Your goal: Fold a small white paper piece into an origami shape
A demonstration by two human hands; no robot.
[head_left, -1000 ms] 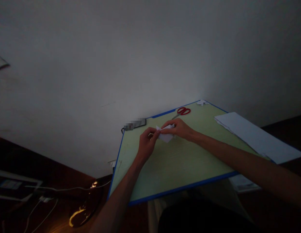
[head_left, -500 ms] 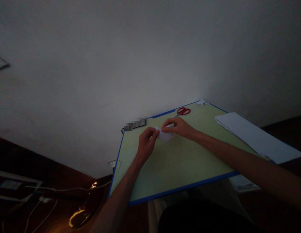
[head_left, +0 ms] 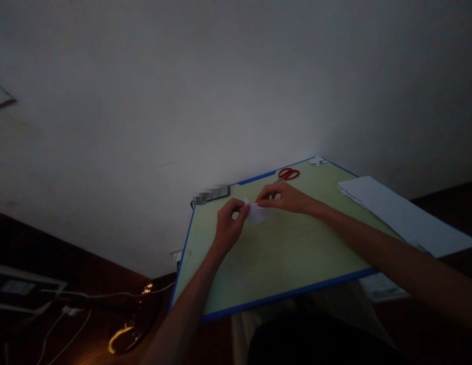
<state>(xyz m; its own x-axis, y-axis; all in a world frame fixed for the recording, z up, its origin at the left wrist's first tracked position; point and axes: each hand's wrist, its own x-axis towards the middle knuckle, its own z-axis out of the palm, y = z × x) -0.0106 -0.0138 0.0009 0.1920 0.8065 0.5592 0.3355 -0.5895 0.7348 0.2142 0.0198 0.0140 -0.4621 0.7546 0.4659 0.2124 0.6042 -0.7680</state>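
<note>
Above the pale green tabletop [head_left: 281,258], a small piece of white paper [head_left: 257,215] is held between both hands. My left hand [head_left: 231,219] pinches its left edge with thumb and forefinger. The fingertips of my right hand [head_left: 283,196] are closed on the paper's upper right edge. Folds show in the paper, but its exact shape is too small and dim to make out. Just behind my right hand lie scissors with red handles [head_left: 289,174], their blades mostly hidden by that hand.
White paper sheets [head_left: 403,215] lie at the table's right side and overhang its edge. Small paper scraps [head_left: 317,160] sit in the far corner. A dark phone-like device [head_left: 219,192], partly blurred, rests at the back left against the wall. White cables [head_left: 106,294] run at lower left.
My right hand has shifted slightly right along the paper, and the paper's right part no longer sticks out beneath its fingers. My left hand stays nearly in place.
</note>
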